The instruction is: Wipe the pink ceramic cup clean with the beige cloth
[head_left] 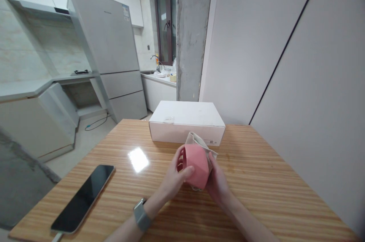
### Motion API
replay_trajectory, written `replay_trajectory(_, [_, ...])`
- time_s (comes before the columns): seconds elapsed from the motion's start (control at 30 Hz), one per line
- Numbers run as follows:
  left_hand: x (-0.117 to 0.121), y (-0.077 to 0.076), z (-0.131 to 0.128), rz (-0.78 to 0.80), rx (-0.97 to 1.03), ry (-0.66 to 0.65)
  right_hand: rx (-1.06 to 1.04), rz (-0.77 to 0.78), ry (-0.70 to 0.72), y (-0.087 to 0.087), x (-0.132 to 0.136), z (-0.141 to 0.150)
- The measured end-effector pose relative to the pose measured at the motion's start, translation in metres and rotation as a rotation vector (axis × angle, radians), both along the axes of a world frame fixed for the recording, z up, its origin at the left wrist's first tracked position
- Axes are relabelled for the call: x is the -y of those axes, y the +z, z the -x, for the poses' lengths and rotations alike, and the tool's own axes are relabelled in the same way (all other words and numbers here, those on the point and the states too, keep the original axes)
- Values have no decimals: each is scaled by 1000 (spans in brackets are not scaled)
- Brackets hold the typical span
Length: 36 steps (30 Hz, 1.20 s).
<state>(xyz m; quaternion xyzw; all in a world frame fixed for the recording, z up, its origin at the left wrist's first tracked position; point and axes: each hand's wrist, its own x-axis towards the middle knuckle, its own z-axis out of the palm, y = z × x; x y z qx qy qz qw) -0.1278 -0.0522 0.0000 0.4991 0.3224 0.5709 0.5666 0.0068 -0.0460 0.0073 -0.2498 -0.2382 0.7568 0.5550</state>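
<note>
My left hand [177, 173] is closed on a pink, cup-like container [196, 166]. Its fingers curl over the rim on the left side, and the thumb presses on the outer wall. The container lies on its side in the air, just above the table. Behind it, a beige cloth [196, 138], perhaps a small bag, sticks out at the top and right. My right hand [218, 181] grips this cloth from the right, with the thumb on its edge. The container hides most of the cloth and some of the right fingers.
A white box [186, 120] stands at the far side of the wood-grain table [265, 181]. To the left lies a phone [84, 198] with a cable plugged in. A refrigerator [111, 40], counters and a sink are in the kitchen beyond; a white wall [319, 94] rises on the right.
</note>
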Motion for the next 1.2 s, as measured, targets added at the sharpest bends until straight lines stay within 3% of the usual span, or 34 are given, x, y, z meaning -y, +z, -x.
replay_trajectory(0.13, [1, -2, -3, -53, -135, 54, 55, -17, -46, -1, 0, -1])
replay_trajectory(0.27, [-9, -9, -6, 190, 65, 123, 105, -9, -11, -1, 2, 2])
replay_trajectory(0.33, [-14, -12, -6, 335, 178, 60, 139, 15, 9, -2, 4, 4])
replay_trajectory(0.4, [-15, -12, -4, 383, 227, 9, 160, 22, 3, -2, 4, 6])
replay_trajectory(0.7, [-7, -13, -2, -38, -90, 144, 78, 6, 83, 6, 5, 0])
replay_trajectory(0.87, [-15, -15, -2, 66, -29, 169, 42, 23, 46, 8, 6, 3])
replay_trajectory(1.03, [-21, -16, 1, 443, 104, 7, 94, 43, 41, 5, 8, 4])
replay_trajectory(1.1, [-20, -16, 1, 363, 88, 42, 117, 55, 40, 4, 8, 3])
replay_trajectory(1.2, [-16, -15, 1, 118, -17, 151, 107, 46, 48, 5, 7, 0])
